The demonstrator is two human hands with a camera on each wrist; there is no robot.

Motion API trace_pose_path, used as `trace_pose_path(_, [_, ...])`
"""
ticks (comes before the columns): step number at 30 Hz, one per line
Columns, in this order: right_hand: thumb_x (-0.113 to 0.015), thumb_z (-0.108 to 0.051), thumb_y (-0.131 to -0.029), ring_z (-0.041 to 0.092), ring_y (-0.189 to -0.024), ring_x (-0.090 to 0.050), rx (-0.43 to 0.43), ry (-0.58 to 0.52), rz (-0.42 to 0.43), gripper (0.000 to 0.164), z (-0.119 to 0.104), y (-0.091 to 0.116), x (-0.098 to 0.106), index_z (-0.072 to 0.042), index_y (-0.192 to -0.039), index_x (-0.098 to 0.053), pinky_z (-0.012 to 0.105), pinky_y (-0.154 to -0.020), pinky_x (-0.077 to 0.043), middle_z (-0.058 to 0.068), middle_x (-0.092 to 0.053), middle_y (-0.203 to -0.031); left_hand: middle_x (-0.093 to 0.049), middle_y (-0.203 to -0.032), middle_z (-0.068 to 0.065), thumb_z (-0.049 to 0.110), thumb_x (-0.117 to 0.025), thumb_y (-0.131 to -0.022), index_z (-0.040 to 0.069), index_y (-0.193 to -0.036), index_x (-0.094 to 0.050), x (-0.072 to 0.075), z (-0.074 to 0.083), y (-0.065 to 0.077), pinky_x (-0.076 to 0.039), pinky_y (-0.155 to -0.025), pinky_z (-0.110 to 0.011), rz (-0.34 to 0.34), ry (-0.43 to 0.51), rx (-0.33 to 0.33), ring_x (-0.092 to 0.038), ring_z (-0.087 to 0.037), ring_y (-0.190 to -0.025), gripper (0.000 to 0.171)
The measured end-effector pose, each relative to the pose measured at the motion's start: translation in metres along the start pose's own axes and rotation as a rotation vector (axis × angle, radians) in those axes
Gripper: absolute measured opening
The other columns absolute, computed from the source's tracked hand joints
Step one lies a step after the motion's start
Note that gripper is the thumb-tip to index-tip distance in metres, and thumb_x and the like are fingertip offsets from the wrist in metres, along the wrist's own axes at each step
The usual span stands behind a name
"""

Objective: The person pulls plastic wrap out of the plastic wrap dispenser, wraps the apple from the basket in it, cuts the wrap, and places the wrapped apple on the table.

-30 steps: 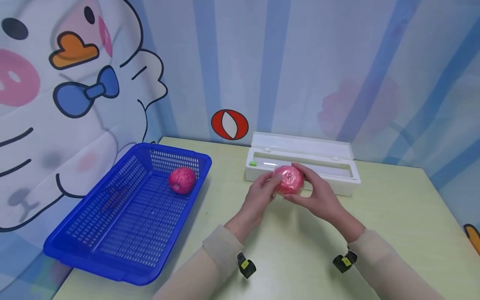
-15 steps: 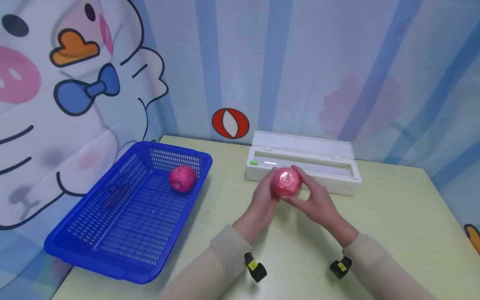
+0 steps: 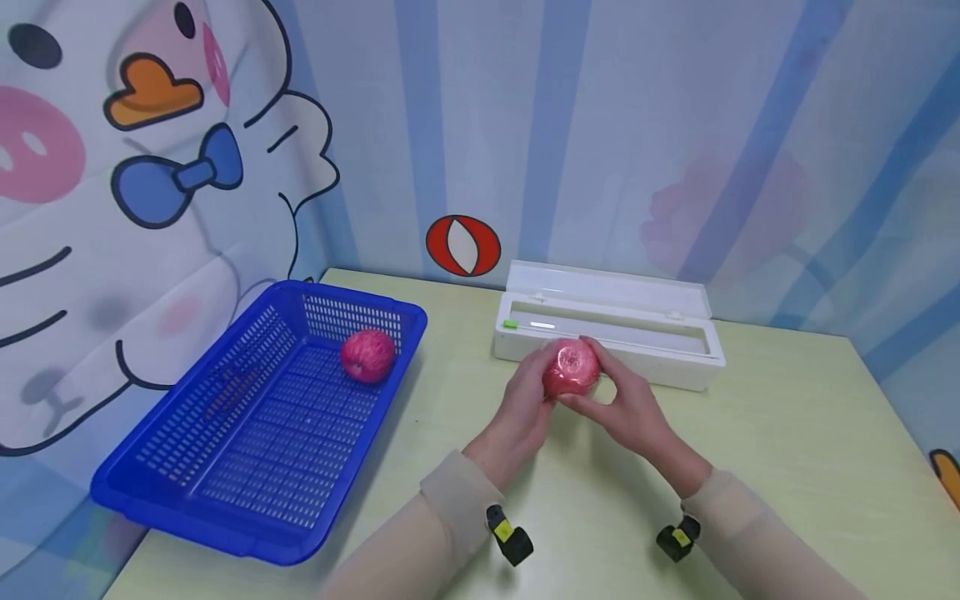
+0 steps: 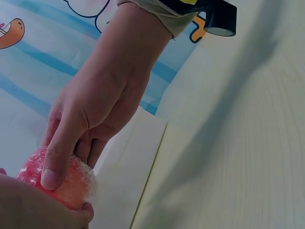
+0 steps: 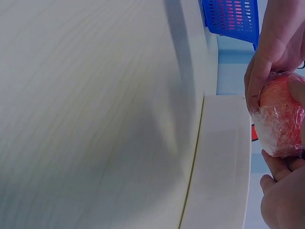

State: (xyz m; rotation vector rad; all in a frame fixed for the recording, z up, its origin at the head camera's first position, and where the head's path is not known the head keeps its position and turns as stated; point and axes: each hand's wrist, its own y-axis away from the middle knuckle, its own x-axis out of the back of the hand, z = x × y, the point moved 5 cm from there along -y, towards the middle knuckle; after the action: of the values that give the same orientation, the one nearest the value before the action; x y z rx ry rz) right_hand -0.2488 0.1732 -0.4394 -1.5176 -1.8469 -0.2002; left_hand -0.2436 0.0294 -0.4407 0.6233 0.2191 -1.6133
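A red apple (image 3: 572, 367) wrapped in clear, crinkled plastic film is held between both hands above the table, just in front of a long white box. My left hand (image 3: 522, 404) grips its left side. From the right, my right hand (image 3: 628, 408) grips it between thumb and fingers. In the left wrist view, the right thumb lies across the wrapped apple (image 4: 78, 183), and part of the left hand (image 4: 40, 205) covers its lower side. Loose film bunches on the apple (image 5: 281, 117) in the right wrist view.
The white box (image 3: 607, 342), with its lid (image 3: 607, 287) raised and a green slider (image 3: 510, 324), looks like a cling film dispenser. At the left, a blue plastic basket (image 3: 303, 546) contains another red apple (image 3: 367, 356). A printed curtain (image 3: 480, 108) hangs behind the table (image 3: 780, 425).
The wrapped apple has turned in my hands and shifted slightly left and down. My left hand has moved further round its side, and its thumb no longer lies over the top.
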Motion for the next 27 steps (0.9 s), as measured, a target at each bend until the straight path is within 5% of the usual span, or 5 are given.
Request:
trace_pose_path(16, [-0.090, -0.022, -0.088, 0.038, -0.138, -0.057, 0.006, -0.046, -0.056, 0.085, -0.003, -0.008, -0.015, -0.009, -0.160, -0.047, 0.063, -0.108, -0.051, 0.015, -0.057, -0.155, -0.051, -0.153, -0.009, 0.034, -0.055, -0.109, 0.008, -0.151, -0.053, 0.025, 0.003, 0.009, -0.044, -0.120, -0.043, 0.024, -0.052, -0.002, -0.048, -0.028, -0.143, 0.049])
trace_pose_path(27, [-0.090, -0.019, -0.088, 0.035, -0.138, -0.058, 0.047, -0.082, -0.089, 0.085, -0.013, -0.015, -0.037, -0.009, -0.160, -0.047, 0.060, -0.109, -0.052, 0.013, -0.058, -0.154, -0.051, -0.154, -0.011, 0.039, -0.055, -0.108, 0.006, -0.154, -0.050, 0.043, 0.008, 0.016, -0.044, -0.120, -0.043, 0.141, -0.083, -0.002, -0.049, -0.029, -0.143, 0.056])
